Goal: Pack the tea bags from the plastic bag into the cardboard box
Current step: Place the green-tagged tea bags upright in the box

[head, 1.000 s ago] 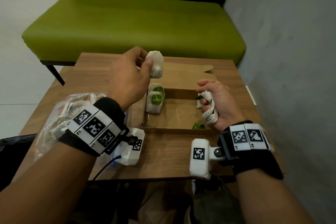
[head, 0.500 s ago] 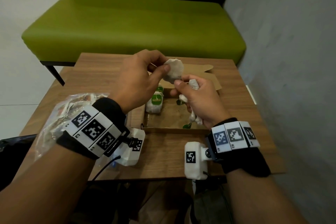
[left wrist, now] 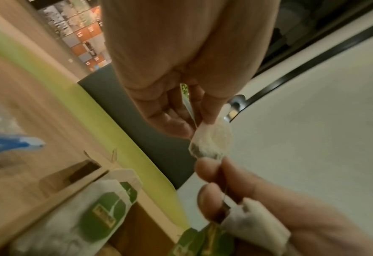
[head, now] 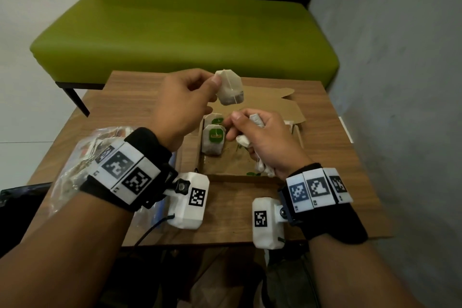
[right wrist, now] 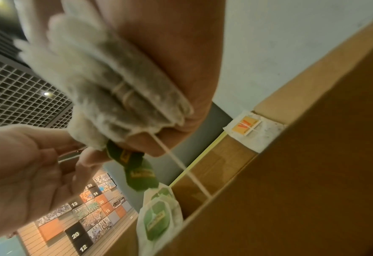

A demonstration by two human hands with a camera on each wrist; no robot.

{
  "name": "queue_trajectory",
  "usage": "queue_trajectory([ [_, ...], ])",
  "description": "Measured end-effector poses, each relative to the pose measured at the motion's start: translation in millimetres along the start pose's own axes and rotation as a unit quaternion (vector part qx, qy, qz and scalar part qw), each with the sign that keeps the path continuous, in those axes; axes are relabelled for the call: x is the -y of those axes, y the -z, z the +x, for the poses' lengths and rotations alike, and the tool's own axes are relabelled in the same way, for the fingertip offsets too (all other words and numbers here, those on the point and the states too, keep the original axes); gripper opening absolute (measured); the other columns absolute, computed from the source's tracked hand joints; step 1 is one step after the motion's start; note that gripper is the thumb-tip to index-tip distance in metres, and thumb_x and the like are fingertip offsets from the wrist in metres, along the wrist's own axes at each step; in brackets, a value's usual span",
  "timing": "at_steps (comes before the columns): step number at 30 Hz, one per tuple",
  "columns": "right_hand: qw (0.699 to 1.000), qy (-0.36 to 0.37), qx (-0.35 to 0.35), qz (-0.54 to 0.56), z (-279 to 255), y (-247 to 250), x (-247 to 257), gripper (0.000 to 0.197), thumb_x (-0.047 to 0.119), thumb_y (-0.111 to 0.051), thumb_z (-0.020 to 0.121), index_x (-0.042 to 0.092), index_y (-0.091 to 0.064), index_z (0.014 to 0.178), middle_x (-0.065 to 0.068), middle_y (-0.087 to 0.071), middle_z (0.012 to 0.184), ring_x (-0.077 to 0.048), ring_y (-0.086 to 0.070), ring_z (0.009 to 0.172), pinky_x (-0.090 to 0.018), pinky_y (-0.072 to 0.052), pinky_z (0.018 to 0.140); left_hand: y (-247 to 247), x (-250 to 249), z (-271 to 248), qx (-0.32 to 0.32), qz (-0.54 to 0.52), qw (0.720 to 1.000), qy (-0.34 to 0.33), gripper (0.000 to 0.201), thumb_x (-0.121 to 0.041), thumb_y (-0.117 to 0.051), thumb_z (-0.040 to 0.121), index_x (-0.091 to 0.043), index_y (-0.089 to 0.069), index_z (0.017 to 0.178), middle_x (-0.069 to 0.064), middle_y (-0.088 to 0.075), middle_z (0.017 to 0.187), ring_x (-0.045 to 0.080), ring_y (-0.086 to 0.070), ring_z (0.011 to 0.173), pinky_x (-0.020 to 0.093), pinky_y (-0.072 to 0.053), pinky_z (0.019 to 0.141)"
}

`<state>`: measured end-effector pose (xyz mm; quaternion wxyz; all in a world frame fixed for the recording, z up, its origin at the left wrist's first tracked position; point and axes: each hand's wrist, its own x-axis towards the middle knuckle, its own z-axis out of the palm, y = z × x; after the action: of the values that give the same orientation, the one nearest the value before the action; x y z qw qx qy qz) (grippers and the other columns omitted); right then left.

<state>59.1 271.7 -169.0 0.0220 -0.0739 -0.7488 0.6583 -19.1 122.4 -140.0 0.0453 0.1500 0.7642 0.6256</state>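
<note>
My left hand [head: 192, 97] pinches a single tea bag [head: 229, 87] by its top corner and holds it above the open cardboard box [head: 232, 177]; the same bag [left wrist: 212, 142] hangs from my fingers in the left wrist view. My right hand [head: 260, 137] grips a bunch of tea bags [right wrist: 106, 78] over the box, and its thumb and forefinger pinch the string under the single bag. Green tags [right wrist: 137, 169] dangle from the bunch. Two tea bags with green labels [head: 212, 141] stand at the box's left end. The plastic bag [head: 75, 157] lies on the table to the left.
The box sits on a small wooden table [head: 332, 157] with its lid flap [head: 275, 105] folded back. A green bench [head: 175, 32] stands behind the table, and a grey wall [head: 400, 82] runs close along the right side.
My left hand carried the single tea bag from the left toward the box's middle. My right hand rose from the box's right side to meet it and now pinches below the bag.
</note>
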Motion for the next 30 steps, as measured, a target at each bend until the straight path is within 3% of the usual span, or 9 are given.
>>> queue_trajectory([
  [7,1.000,-0.027,0.009,0.006,1,-1,-3,0.026,0.026,-0.054,0.104,0.012,-0.074,0.094,0.005,-0.071,0.078,0.004,-0.055,0.049,-0.009,-0.036,0.043,3,-9,-1,0.048,-0.089,0.995,0.025,0.022,-0.022,-0.052,0.101,-0.020,-0.060,0.080,-0.002,-0.067,0.083,0.007,-0.062,0.074,0.021,-0.047,0.064],
  [10,0.999,-0.041,0.016,-0.002,0,-3,-5,0.030,0.031,-0.054,0.104,0.016,-0.072,0.086,0.012,-0.061,0.060,-0.002,-0.043,0.044,-0.016,-0.033,0.041,4,-13,-3,0.081,-0.136,0.987,0.038,0.026,-0.020,-0.048,0.102,-0.020,-0.057,0.078,-0.001,-0.064,0.082,0.010,-0.058,0.075,0.022,-0.045,0.066],
  [14,0.998,-0.051,0.022,0.041,3,-3,-5,0.034,0.036,-0.056,0.103,0.016,-0.067,0.078,-0.007,-0.047,0.065,-0.009,-0.036,0.043,-0.019,-0.028,0.039,4,-14,-4,0.121,-0.153,0.980,0.044,0.020,-0.022,-0.044,0.104,-0.016,-0.056,0.088,0.012,-0.068,0.097,0.020,-0.059,0.085,0.025,-0.044,0.070],
  [17,0.993,-0.060,0.038,0.097,5,-1,-6,0.028,0.033,-0.060,0.100,0.016,-0.065,0.078,-0.013,-0.046,0.073,-0.011,-0.035,0.046,-0.019,-0.027,0.038,4,-15,-5,0.129,-0.149,0.979,0.049,0.023,-0.021,-0.043,0.104,-0.017,-0.055,0.085,-0.001,-0.067,0.072,0.010,-0.059,0.067,0.025,-0.043,0.068],
  [19,0.986,-0.068,0.047,0.143,5,2,-5,0.020,0.024,-0.063,0.098,0.015,-0.063,0.080,-0.011,-0.047,0.074,-0.011,-0.035,0.048,-0.018,-0.028,0.036,3,-13,-5,0.132,-0.131,0.981,0.046,0.025,-0.022,-0.044,0.104,-0.017,-0.053,0.081,-0.002,-0.057,0.063,0.009,-0.049,0.058,0.025,-0.039,0.063],
  [22,0.971,-0.072,0.052,0.224,5,4,-2,0.011,0.014,-0.062,0.097,0.011,-0.064,0.087,-0.007,-0.048,0.071,-0.006,-0.037,0.044,-0.015,-0.031,0.034,5,-7,-4,0.150,-0.084,0.985,0.022,0.024,-0.022,-0.046,0.104,-0.015,-0.054,0.082,0.000,-0.047,0.064,0.013,-0.039,0.056,0.025,-0.034,0.058],
  [24,0.960,-0.075,0.042,0.266,5,6,1,0.010,0.009,-0.059,0.098,0.008,-0.063,0.089,-0.005,-0.047,0.067,-0.005,-0.037,0.042,-0.015,-0.030,0.033,5,-4,-5,0.176,-0.034,0.984,-0.004,0.024,-0.022,-0.047,0.103,-0.016,-0.056,0.082,0.004,-0.050,0.071,0.017,-0.041,0.061,0.024,-0.036,0.057],
  [27,0.946,-0.088,0.026,0.310,6,9,3,0.012,0.006,-0.054,0.100,0.009,-0.063,0.092,-0.002,-0.043,0.060,-0.004,-0.037,0.040,-0.014,-0.028,0.033,7,-2,-6,0.197,0.069,0.977,-0.045,0.022,-0.022,-0.050,0.101,-0.016,-0.059,0.082,0.005,-0.052,0.073,0.005,-0.044,0.060,0.015,-0.038,0.055],
  [30,0.936,-0.103,0.019,0.336,7,11,3,0.016,0.007,-0.050,0.101,0.010,-0.064,0.094,-0.001,-0.043,0.062,-0.002,-0.038,0.040,-0.013,-0.029,0.032,9,1,-5,0.208,0.118,0.969,-0.069,0.019,-0.024,-0.056,0.098,-0.013,-0.062,0.085,0.004,-0.060,0.075,0.006,-0.052,0.062,0.019,-0.044,0.055],
])
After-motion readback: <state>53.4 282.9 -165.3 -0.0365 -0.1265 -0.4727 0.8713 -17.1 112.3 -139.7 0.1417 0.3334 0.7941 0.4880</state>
